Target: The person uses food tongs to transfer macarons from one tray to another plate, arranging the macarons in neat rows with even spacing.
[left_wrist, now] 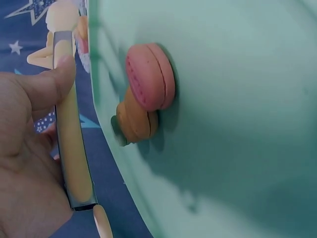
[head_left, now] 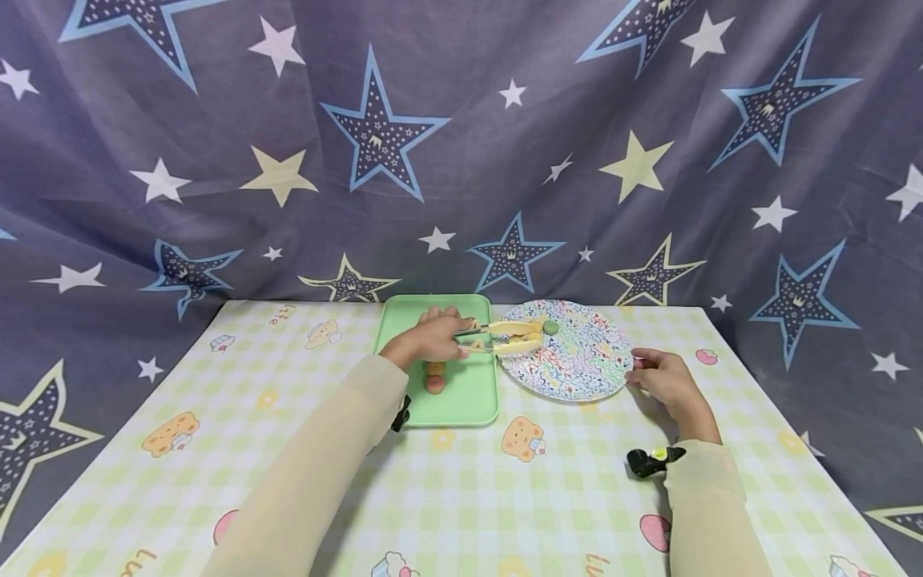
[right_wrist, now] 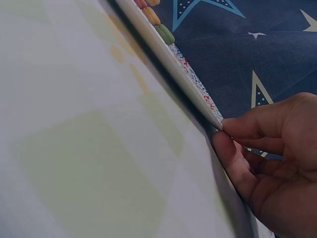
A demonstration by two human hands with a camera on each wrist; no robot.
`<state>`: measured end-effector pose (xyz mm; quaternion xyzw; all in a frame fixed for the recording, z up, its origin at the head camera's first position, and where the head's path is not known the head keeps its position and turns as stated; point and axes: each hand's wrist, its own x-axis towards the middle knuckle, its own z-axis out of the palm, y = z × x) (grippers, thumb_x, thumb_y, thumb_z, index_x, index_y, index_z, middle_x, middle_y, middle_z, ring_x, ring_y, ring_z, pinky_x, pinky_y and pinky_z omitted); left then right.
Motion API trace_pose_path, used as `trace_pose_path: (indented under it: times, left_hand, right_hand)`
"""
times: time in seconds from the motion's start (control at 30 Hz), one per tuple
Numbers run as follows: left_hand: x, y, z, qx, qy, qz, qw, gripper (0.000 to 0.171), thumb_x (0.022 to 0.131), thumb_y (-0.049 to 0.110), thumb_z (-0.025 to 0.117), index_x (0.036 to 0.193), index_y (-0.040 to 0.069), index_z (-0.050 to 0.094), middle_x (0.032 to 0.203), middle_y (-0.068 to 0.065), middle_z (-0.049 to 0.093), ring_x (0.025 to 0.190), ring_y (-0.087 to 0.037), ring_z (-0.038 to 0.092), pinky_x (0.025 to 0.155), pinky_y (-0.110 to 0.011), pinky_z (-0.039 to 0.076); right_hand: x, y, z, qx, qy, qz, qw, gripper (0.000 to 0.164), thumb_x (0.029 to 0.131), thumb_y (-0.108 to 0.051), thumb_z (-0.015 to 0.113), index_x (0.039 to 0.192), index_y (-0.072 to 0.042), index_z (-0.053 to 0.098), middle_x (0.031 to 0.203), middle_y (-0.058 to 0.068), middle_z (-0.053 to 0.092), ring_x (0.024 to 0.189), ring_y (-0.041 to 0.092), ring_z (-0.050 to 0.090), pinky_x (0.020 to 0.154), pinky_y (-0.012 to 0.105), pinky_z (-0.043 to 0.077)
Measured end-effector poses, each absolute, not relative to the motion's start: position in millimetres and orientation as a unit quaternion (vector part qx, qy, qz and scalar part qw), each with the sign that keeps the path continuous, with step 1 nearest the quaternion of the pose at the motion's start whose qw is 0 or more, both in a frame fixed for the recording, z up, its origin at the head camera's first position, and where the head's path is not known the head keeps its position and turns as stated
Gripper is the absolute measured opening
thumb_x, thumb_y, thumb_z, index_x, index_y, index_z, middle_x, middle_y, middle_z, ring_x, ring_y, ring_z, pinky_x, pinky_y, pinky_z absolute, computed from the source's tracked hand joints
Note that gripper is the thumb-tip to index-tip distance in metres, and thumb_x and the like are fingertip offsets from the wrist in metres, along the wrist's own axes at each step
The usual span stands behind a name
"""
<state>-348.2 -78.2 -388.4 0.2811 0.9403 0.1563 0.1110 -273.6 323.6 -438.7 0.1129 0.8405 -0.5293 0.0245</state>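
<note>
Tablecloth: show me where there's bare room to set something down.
The tablecloth is bare between the sleeves, in front of the green tray and plate, and left of the tray. Crowded: the tray-plate border, where the left hand holds tongs across, and the plate's right rim, pinched by the right hand.

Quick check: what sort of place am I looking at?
Looks like a staged tabletop setup, probably indoors: star-print fabric hangs behind a cartoon-print tablecloth, with macaron-shaped pieces on a green tray.
</note>
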Motion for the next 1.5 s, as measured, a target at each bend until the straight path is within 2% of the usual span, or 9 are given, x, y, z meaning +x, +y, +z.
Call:
trace_pose_path:
  times: [0.37,0.9,1.23,1.5]
  left_hand:
    - [-349,-68,-390,0.277,0.946,0.139,0.091,0.073,0.095,0.029,0.072,0.158,0.011,0.040,0.133,-0.007,0.047,0.105,-0.025,0.033,0.089,-0.036,0.027]
    - [-347,-66,-385,0.274,0.949,0.133,0.085,0.074,0.094,0.028,0.073,0.158,0.011,0.040,0.134,-0.008,0.048,0.106,-0.026,0.034,0.092,-0.038,0.029]
    - [-343,-82,-374,0.282,0.945,0.150,0.071,0.075,0.095,0.026,0.072,0.159,0.011,0.037,0.136,-0.009,0.049,0.106,-0.027,0.034,0.093,-0.040,0.027]
    - [-344,-106,-370,0.280,0.943,0.166,0.066,0.072,0.095,0.026,0.072,0.158,0.010,0.041,0.145,-0.014,0.047,0.121,-0.032,0.037,0.105,-0.049,0.027]
  right_hand:
    - [-274,325,-440,0.111,0.838,-0.534,0.020,0.060,0.094,0.006,0.061,0.151,0.011,0.041,0.118,0.017,0.053,0.097,0.019,0.055,0.076,0.023,0.055]
    - [-275,326,-441,0.115,0.838,-0.533,0.023,0.060,0.094,0.004,0.060,0.151,0.010,0.041,0.120,0.018,0.052,0.099,0.021,0.055,0.076,0.022,0.055]
    - [-275,324,-438,0.113,0.838,-0.533,0.024,0.061,0.094,0.005,0.061,0.151,0.009,0.040,0.119,0.017,0.052,0.099,0.021,0.054,0.077,0.023,0.055]
    - [-274,323,-438,0.117,0.837,-0.535,0.026,0.061,0.094,0.005,0.061,0.152,0.009,0.040,0.119,0.017,0.052,0.098,0.020,0.055,0.078,0.024,0.056]
